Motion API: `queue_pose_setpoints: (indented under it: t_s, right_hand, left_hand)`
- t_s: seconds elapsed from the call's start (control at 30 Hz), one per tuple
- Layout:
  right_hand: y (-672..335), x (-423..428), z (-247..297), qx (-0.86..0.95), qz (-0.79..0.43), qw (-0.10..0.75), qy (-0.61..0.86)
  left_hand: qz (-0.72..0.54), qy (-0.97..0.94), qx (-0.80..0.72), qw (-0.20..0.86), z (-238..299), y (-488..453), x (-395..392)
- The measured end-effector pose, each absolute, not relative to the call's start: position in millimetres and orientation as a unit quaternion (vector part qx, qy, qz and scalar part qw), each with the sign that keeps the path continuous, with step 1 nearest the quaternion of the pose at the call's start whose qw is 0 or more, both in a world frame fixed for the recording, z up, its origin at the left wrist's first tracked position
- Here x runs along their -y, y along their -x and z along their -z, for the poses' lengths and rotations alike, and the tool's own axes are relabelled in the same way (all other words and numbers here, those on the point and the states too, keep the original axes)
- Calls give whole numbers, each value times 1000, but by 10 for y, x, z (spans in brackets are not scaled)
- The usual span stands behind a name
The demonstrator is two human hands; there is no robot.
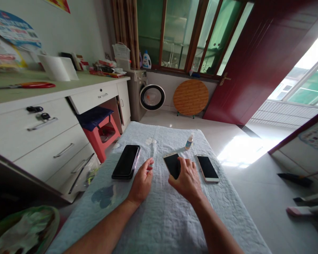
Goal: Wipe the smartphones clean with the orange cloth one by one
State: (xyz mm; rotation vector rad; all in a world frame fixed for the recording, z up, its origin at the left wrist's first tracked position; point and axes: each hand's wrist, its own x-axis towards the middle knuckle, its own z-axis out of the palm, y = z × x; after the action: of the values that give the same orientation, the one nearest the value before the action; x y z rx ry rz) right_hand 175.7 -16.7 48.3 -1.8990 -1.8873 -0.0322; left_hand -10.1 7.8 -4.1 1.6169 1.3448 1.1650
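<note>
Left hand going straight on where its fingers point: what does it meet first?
Likely bare cloth: the left hand points between the black phone and the middle phone, toward a small white patch.

Three phones (126, 161) (172, 164) (207, 168) — one small bottle (189, 141)

Gold-edged phone (171, 162): screen dark & face up, flat on cloth-covered surface (159, 215), approx. centre, slightly skewed, near end under right hand (187, 179) grip. Black phone (126, 161): larger, flat, screen off, well apart to its left.
</note>
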Motion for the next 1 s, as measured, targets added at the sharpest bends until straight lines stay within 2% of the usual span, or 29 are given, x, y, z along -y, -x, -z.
queue_pose_setpoints:
  t_s: [0.2, 0.53, 1.0]
  right_hand:
    - [-2399, -32, -562, 589, 45, 264, 763]
    - [-3037, -118, -382, 464, -15, 160, 871]
    - [-3088, -167, -238, 471, -45, 108, 875]
  left_hand:
    - [-441, -635, -521, 362, 32, 88, -63]
    - [-420, -666, -509, 349, 19, 94, -56]
    - [-416, -671, -507, 345, 43, 89, -64]
